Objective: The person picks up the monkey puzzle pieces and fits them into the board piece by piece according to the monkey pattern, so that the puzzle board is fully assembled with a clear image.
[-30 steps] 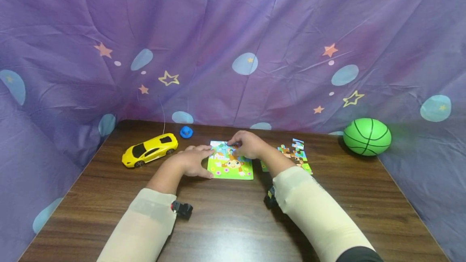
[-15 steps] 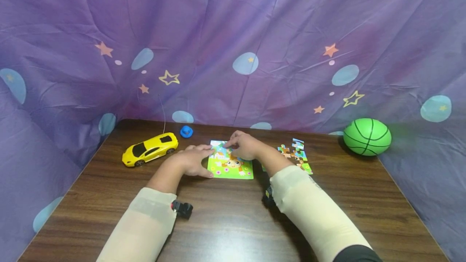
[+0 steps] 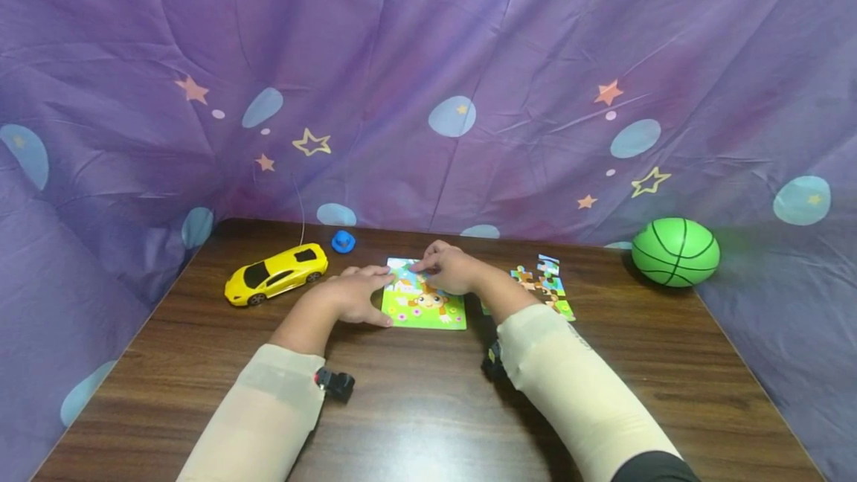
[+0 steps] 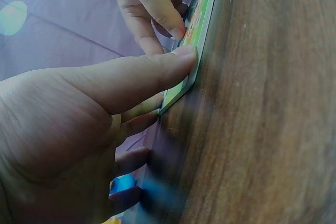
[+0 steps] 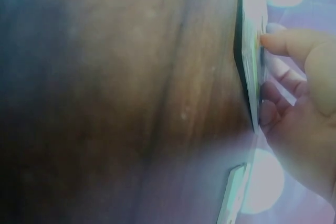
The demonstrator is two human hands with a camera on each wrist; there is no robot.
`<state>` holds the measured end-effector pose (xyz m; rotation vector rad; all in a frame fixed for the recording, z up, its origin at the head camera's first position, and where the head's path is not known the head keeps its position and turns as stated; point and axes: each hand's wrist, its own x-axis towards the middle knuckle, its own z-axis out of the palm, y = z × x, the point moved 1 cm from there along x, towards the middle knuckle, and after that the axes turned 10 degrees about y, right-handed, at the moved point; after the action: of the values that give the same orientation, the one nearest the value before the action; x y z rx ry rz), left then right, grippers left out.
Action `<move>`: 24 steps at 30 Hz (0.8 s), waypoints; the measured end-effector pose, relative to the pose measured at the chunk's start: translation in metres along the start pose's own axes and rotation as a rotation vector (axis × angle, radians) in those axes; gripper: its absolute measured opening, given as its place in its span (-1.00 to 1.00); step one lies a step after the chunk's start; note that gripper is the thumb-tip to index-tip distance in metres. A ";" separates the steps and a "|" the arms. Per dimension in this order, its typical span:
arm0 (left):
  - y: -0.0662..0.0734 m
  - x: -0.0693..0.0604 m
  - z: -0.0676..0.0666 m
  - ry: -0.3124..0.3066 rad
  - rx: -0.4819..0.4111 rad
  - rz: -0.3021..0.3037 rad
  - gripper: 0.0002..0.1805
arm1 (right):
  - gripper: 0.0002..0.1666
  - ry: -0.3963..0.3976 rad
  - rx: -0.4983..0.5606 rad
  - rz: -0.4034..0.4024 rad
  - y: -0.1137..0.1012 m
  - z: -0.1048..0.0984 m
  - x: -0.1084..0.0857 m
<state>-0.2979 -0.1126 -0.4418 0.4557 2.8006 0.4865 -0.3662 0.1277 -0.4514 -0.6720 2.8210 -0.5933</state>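
Note:
A jigsaw puzzle (image 3: 422, 318) with a monkey on green lies flat on the table in the head view. My left hand (image 3: 351, 297) spans its left side, thumb on the near left corner and other fingers spread along the edge. In the left wrist view the left thumb (image 4: 157, 69) rests on the board's rim. Over the upper right of the puzzle, my right hand (image 3: 454, 269) presses with an extended index finger and covers part of the picture. In the right wrist view the right thumb (image 5: 289, 42) touches the board's surface.
A second, partly filled puzzle (image 3: 554, 292) lies to the right, partly behind the right forearm, with a puzzle piece (image 3: 549, 266) at its far edge. A yellow toy car (image 3: 276, 276) and a blue toy (image 3: 343, 242) stand left; a green ball (image 3: 675, 251) sits far right.
My right hand has shifted slightly left over the puzzle, its index finger straightening onto it. The dark gap seen earlier by its fingertips no longer shows. The left hand has stayed put.

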 end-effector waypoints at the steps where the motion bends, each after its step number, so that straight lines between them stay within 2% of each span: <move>1: 0.000 0.000 0.000 0.001 0.000 0.000 0.06 | -0.49 -0.003 0.004 0.001 0.001 0.000 0.000; 10: 0.000 0.000 0.000 0.003 -0.009 -0.001 0.07 | -0.44 -0.026 0.034 -0.017 0.002 -0.002 -0.001; 18: 0.002 -0.003 -0.003 0.006 0.000 0.002 0.06 | -0.49 0.034 0.065 -0.030 0.003 -0.003 -0.002; 24: 0.002 -0.003 -0.003 -0.004 -0.002 0.003 0.06 | -0.51 0.049 0.070 -0.029 0.002 -0.004 -0.001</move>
<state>-0.2951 -0.1128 -0.4379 0.4594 2.7959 0.4890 -0.3670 0.1317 -0.4488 -0.6959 2.8249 -0.7199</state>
